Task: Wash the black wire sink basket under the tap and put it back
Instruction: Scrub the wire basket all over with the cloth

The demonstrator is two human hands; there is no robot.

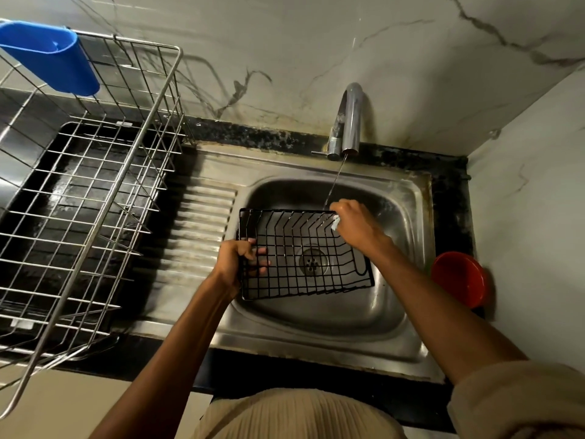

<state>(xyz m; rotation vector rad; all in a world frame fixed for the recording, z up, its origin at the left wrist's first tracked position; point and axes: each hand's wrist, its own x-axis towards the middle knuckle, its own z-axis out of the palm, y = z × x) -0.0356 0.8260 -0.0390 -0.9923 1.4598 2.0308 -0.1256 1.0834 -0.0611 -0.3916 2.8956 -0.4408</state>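
The left hand (235, 259) clamps the black wire sink basket (304, 255) steady over the sink (408, 198) — the right hand (351, 221) grips its far corner, beneath the tap (348, 122) stream, for rinsing.

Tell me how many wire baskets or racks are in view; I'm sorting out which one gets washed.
2. The black wire sink basket is held over the sink by the left hand and right hand. The large steel dish rack stands on the counter at left.
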